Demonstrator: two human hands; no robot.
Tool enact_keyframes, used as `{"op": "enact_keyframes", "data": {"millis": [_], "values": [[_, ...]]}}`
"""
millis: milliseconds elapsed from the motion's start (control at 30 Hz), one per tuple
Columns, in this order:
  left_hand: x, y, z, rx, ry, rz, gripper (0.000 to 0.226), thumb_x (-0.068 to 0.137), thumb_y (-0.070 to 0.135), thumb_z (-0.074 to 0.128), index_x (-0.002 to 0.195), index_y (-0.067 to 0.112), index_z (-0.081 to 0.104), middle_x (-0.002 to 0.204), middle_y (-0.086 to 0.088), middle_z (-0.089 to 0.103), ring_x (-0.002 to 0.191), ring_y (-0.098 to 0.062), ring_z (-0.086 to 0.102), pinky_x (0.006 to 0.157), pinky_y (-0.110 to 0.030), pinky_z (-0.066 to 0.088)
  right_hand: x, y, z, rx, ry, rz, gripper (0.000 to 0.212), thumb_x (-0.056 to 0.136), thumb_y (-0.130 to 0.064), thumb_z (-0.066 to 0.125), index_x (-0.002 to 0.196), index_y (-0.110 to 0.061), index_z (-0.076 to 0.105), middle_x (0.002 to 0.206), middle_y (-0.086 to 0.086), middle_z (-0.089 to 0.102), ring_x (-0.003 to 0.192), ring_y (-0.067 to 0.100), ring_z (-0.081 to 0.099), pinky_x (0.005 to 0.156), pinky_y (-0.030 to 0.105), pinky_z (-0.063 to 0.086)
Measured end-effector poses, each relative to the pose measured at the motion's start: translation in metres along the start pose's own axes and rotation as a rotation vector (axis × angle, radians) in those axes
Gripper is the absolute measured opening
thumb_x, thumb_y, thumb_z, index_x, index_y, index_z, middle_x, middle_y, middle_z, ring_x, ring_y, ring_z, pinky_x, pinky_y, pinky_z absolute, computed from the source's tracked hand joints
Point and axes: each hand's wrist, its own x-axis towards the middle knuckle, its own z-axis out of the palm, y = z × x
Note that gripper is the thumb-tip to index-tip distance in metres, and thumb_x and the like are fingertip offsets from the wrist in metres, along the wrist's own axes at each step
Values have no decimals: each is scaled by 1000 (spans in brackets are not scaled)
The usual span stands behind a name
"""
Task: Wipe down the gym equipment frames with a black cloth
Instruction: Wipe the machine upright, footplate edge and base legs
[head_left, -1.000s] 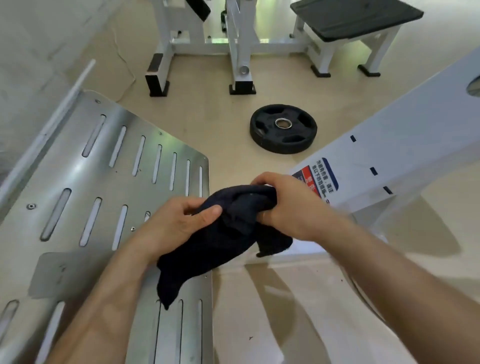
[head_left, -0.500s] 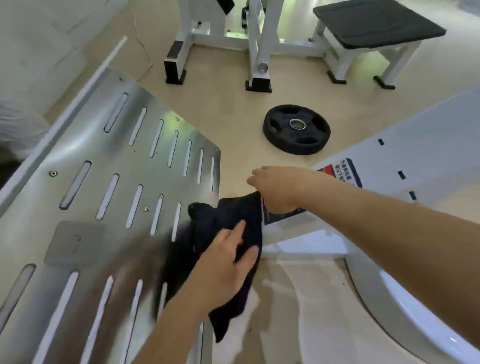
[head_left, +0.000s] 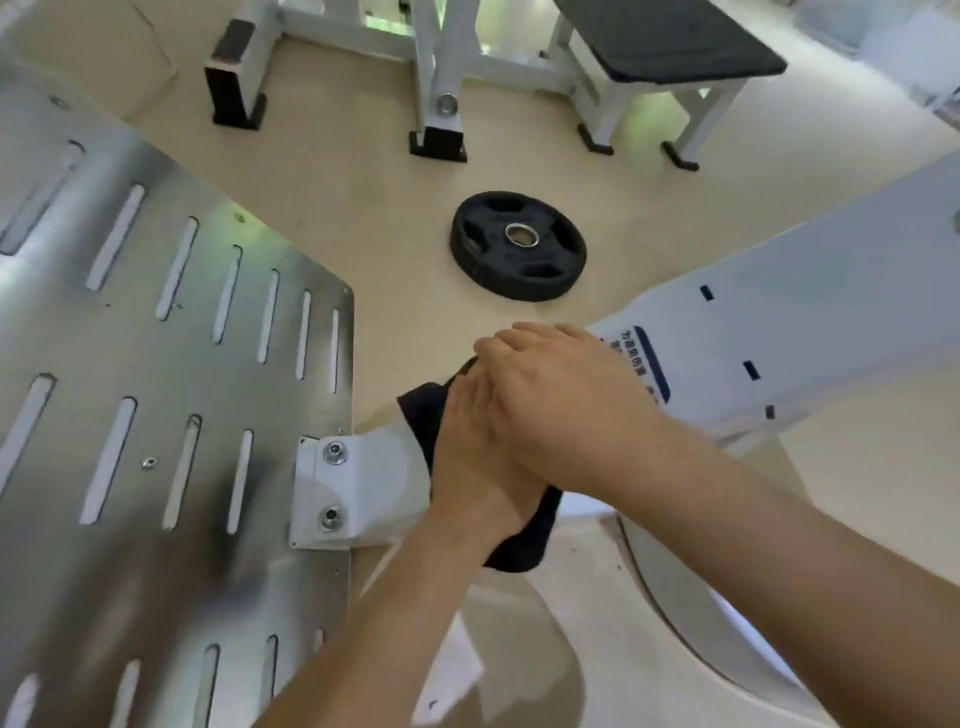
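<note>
The black cloth is draped over the white frame beam, close to where the beam's bracket bolts to the slotted metal footplate. My left hand lies flat on the cloth and presses it onto the beam. My right hand crosses over the left one, its fingers bent down over the cloth's upper edge. Most of the cloth is hidden under both hands; only its left side and lower end show.
A black weight plate lies on the beige floor beyond the hands. Farther back stand white machine legs and a bench with a black pad. A blue-edged warning sticker sits on the beam.
The cloth went from being held in the air between both hands to lying on the white beam. My left hand let go, came flat onto it, and my right hand now overlaps it.
</note>
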Motion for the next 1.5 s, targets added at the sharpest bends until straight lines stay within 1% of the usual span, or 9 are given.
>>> {"op": "enact_keyframes", "data": {"millis": [133,267,400,500,633,800,1033,1367,1500], "values": [[9,45,-4,-213,-13,89,42,98,28,34,130,2,40,127,-18,53,120,-33,49,106,-42,39,-9,34,-7,-35,32,49,29,97,-33,30,99,-21,56,100,-6,60,99,18,54,94,35,37],[-20,-39,-26,-189,-93,230,87,87,70,35,153,17,15,159,-3,19,147,-12,14,119,-37,17,-13,24,5,-163,-96,-60,69,92,-59,10,128,-16,49,128,5,54,123,25,45,108,47,27],[-34,-97,-31,96,-155,296,125,65,86,51,153,12,3,159,-1,8,147,-7,1,120,-30,12,-7,2,15,-333,-331,-99,100,74,-82,40,144,-12,29,141,12,38,131,31,32,112,58,10],[-29,-79,-33,161,-172,195,126,59,77,57,153,12,4,158,-5,14,146,-15,8,118,-42,21,-11,-11,11,-427,-263,-50,79,87,-56,48,143,-4,29,138,18,40,128,36,35,114,57,10],[-14,24,-14,220,-36,287,100,78,66,38,153,12,-1,159,-1,-4,147,-19,-8,121,-41,6,-55,18,-32,-648,-211,29,62,97,-28,38,146,4,19,140,20,40,132,39,31,118,54,4],[10,93,-8,385,7,373,96,72,61,-2,152,10,-12,160,-9,-15,145,-22,-21,120,-39,-6,-77,48,-62,-739,-340,194,78,98,-34,40,147,9,-3,156,30,5,145,43,1,117,55,-5],[-28,-5,-13,132,-14,117,123,59,49,81,151,5,13,159,-10,12,147,-15,7,118,-27,4,-38,25,0,-408,-178,-80,59,104,-29,22,151,0,1,157,26,4,146,39,5,120,47,6],[50,197,-11,357,48,514,119,67,82,11,151,0,-4,160,-14,-7,148,-22,-11,121,-38,-2,-107,142,-119,-650,-254,394,69,102,-36,25,149,3,-6,155,31,-8,145,44,-4,117,51,-2],[29,137,-12,238,5,437,118,69,76,41,152,2,3,161,-8,2,149,-16,-1,121,-34,7,-78,124,-88,-459,-218,257,67,102,-35,29,151,0,-2,157,25,-3,146,41,-2,118,50,-1]]}}
